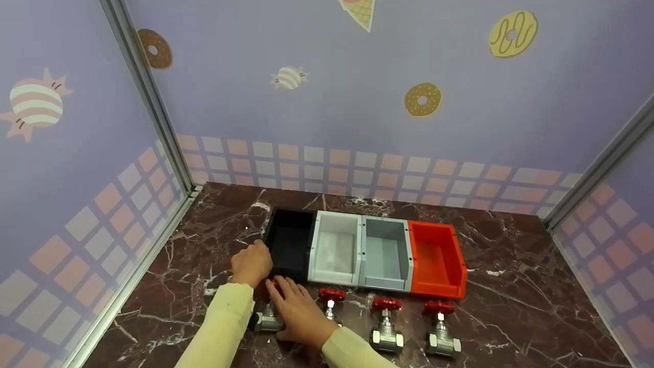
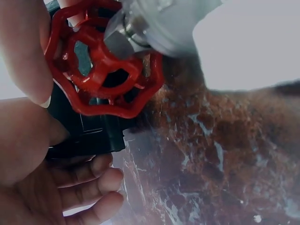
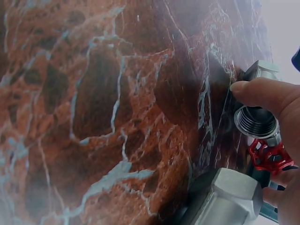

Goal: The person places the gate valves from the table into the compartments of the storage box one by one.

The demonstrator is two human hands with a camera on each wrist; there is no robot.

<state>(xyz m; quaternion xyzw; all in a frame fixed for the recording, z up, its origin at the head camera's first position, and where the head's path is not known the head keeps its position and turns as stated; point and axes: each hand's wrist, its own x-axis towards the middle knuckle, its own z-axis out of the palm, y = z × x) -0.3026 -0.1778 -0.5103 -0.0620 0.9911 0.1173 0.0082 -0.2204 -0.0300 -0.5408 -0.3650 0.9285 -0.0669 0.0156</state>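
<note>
Near the black bin's [image 1: 291, 240] front left corner is my left hand [image 1: 252, 263]. In the left wrist view its thumb and curled fingers [image 2: 91, 187] pinch the edge of that bin. My right hand [image 1: 301, 312] holds the leftmost valve [image 1: 268, 322], a metal body with a red handwheel [image 2: 93, 89]. The thumb [image 3: 255, 91] presses against the body beside its threaded opening, while the other fingers reach over the handwheel. This valve stands just in front of the black bin. Part of the handwheel is hidden under the fingers in the head view.
A white bin [image 1: 334, 250], a grey bin [image 1: 386, 253] and an orange-red bin [image 1: 437, 260] continue the row rightward. Three more red-wheeled valves, including a middle one [image 1: 387, 327] and a rightmost one [image 1: 442, 329], stand before them on the dark marbled tabletop [image 1: 511, 306]. Patterned walls enclose it.
</note>
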